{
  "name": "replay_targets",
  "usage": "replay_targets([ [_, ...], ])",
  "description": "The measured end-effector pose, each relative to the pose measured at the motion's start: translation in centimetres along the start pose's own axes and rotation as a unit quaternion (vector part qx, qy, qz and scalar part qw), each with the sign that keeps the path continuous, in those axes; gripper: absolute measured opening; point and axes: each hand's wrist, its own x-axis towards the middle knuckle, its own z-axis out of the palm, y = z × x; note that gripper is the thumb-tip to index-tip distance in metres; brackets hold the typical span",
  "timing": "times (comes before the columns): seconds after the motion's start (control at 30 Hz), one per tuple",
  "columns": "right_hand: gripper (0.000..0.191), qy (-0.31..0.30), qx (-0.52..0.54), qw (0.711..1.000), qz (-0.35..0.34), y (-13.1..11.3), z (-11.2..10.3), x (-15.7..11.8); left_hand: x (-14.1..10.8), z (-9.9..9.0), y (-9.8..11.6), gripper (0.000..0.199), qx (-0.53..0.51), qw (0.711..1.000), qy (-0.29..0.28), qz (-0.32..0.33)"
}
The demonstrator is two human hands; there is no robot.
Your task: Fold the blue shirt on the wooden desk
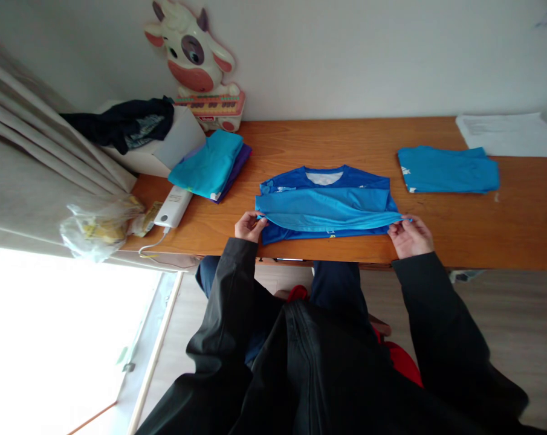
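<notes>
A blue shirt (327, 208) lies partly folded on the wooden desk, its white-lined collar toward the wall and a lighter blue layer across its middle. At the left end of that layer, my left hand (250, 226) pinches the fabric edge between thumb and fingers. The opposite end of the same edge is pinched by my right hand (410, 236). Between the two hands the edge stretches with a slight sag. Part of the darker blue fabric shows below it, near the desk's front edge.
Folded blue cloth (448, 170) and white papers (511, 134) lie at the right. To the left are folded turquoise cloth (210, 164), a white device with a cable (174, 206), a white box (182, 136), a plastic bag (98, 229) and a cow-shaped toy keyboard (210, 106).
</notes>
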Motion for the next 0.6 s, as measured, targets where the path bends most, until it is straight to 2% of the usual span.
replay_targets([
  [0.17, 0.039, 0.007, 0.017, 1.000, 0.002, -0.21, 0.32, -0.09, -0.01, 0.21, -0.06, 0.063, -0.014, 1.000, 0.016, -0.008],
  [0.4, 0.031, -0.014, -0.020, 0.999, -0.023, -0.65, 0.39, -0.26, -0.03, 0.15, 0.16, 0.057, 0.010, 1.000, 0.006, 0.002],
  [0.6, 0.032, 0.004, 0.016, 1.000, -0.001, -0.02, 0.19, -0.12, -0.02, 0.48, 0.31, 0.063, -0.005, 1.000, 0.019, 0.005],
])
